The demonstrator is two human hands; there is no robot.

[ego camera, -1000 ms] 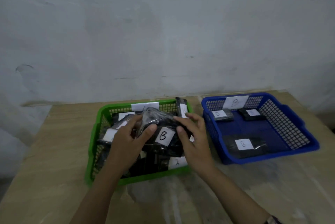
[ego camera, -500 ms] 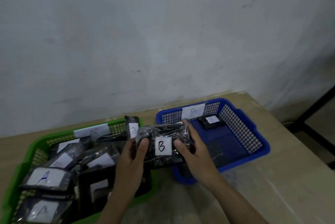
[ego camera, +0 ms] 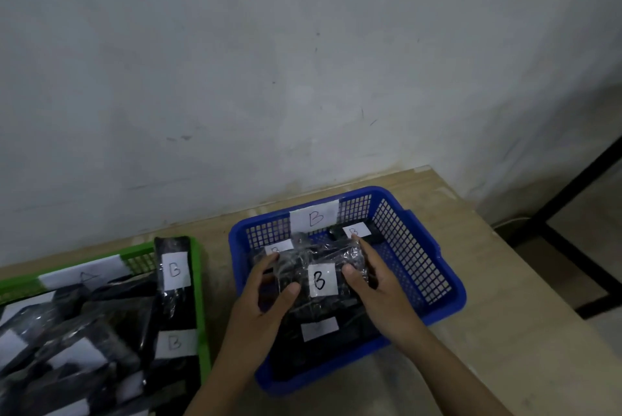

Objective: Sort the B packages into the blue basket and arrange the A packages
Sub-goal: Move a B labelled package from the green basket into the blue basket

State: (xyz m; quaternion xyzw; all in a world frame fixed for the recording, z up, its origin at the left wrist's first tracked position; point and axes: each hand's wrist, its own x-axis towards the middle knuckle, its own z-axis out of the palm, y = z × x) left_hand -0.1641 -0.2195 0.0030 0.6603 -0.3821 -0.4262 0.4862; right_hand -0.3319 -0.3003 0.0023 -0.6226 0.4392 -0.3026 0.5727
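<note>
A black plastic-wrapped package with a white B label (ego camera: 322, 281) is held over the middle of the blue basket (ego camera: 417, 257). My left hand (ego camera: 266, 298) grips its left side and my right hand (ego camera: 373, 284) grips its right side. Other B packages lie in the blue basket: one at the back right (ego camera: 355, 231), one at the back left (ego camera: 277, 249), one under the held package (ego camera: 319, 328). The green basket (ego camera: 198, 281) at the left holds several black packages, among them two with B labels (ego camera: 175, 271) (ego camera: 175, 343) along its right wall.
Both baskets stand on a light wooden table (ego camera: 505, 331) against a white wall (ego camera: 303, 79). The table's right edge is near the blue basket. A black metal frame (ego camera: 572, 200) stands on the floor to the right.
Both hands carried the B package to the right, from above the green basket to over the blue basket. The view turned right with them.
</note>
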